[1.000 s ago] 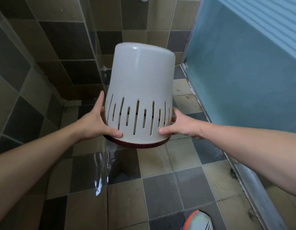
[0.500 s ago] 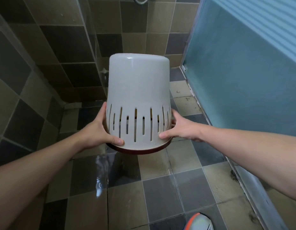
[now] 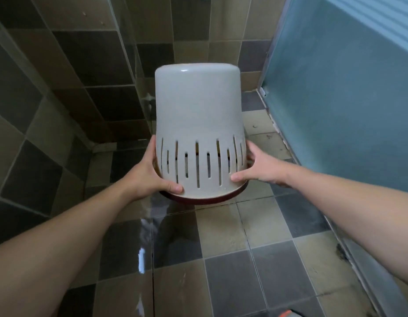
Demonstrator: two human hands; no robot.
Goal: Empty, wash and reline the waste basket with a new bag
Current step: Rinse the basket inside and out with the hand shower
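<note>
A white plastic waste basket (image 3: 198,115) with vertical slots near its dark red rim is held upside down in the air above the tiled floor. Its closed bottom faces up and away from me. My left hand (image 3: 150,175) grips the basket's left side near the rim, thumb on the front. My right hand (image 3: 255,168) grips the right side the same way. No bag is visible on or in the basket.
Wet brown and grey floor tiles (image 3: 221,259) lie below. A tiled wall (image 3: 61,76) stands at the left and back, a blue frosted panel (image 3: 335,99) at the right. The tip of an orange shoe (image 3: 287,314) shows at the bottom edge.
The upturned basket has come lower in the view between both hands. Both grips stay the same.
</note>
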